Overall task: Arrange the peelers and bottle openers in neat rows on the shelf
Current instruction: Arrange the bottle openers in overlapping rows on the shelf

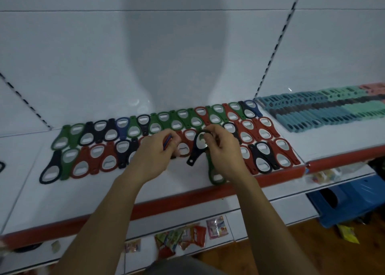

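Forearms [100, 222] extended over the red shelf edge [187, 197]. The right hand [221, 149] pinched a black bottle opener [196, 149] by its ring, handle hanging down; the left hand [153, 151] curled round a thin red-and-blue item [167, 142], probably more openers. Rows of openers [183, 118] lay behind, peelers [323, 110] to the right. Recommended: set the black one flat in the front-row gap, head and handle alternating with its neighbours.

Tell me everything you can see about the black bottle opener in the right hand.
The black bottle opener is a flat teardrop, plastic-looking, with a metal insert in its wide end and a small hole in its narrow tail. The right hand pinches the wide end, holding it over the shelf, tail angled down-left.
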`<move>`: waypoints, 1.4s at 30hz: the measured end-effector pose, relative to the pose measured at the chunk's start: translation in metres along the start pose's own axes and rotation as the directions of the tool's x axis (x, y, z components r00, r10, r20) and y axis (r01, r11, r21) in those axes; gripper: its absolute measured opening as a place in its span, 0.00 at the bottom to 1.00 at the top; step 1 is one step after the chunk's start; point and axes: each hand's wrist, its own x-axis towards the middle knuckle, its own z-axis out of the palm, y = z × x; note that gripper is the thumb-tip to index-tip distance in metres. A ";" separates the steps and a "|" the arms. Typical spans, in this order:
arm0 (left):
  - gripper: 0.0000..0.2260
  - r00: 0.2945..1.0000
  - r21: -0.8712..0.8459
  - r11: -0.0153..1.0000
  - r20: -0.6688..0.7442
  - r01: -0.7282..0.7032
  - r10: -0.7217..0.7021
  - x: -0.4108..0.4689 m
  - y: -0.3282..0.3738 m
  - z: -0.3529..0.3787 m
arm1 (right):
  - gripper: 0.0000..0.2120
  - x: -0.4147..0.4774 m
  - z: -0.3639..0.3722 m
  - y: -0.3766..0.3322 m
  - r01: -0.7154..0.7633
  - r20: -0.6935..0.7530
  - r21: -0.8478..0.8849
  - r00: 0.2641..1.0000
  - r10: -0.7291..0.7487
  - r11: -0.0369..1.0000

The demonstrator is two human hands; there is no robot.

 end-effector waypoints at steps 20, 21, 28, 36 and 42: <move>0.23 0.968 0.304 0.927 0.181 -0.221 0.172 -0.016 -0.021 0.029 | 0.07 -0.020 -0.004 0.030 -0.035 -0.129 -0.548 0.991 -0.044 0.836; 0.23 0.967 0.328 0.919 0.196 -0.221 0.162 -0.015 -0.020 0.030 | 0.07 -0.020 -0.004 0.032 -0.067 -0.141 -0.561 0.990 -0.015 0.825; 0.20 0.968 0.408 0.888 0.209 -0.214 0.137 -0.017 -0.012 0.036 | 0.06 -0.018 0.002 0.035 -0.101 -0.145 -0.618 0.989 0.013 0.780; 0.20 0.968 0.434 0.872 0.203 -0.225 0.149 -0.015 -0.006 0.044 | 0.07 -0.020 0.003 0.036 -0.089 -0.167 -0.636 0.986 -0.024 0.766; 0.21 0.968 0.424 0.879 0.207 -0.217 0.139 -0.014 -0.004 0.046 | 0.07 -0.022 0.001 0.037 -0.068 -0.157 -0.633 0.987 -0.042 0.771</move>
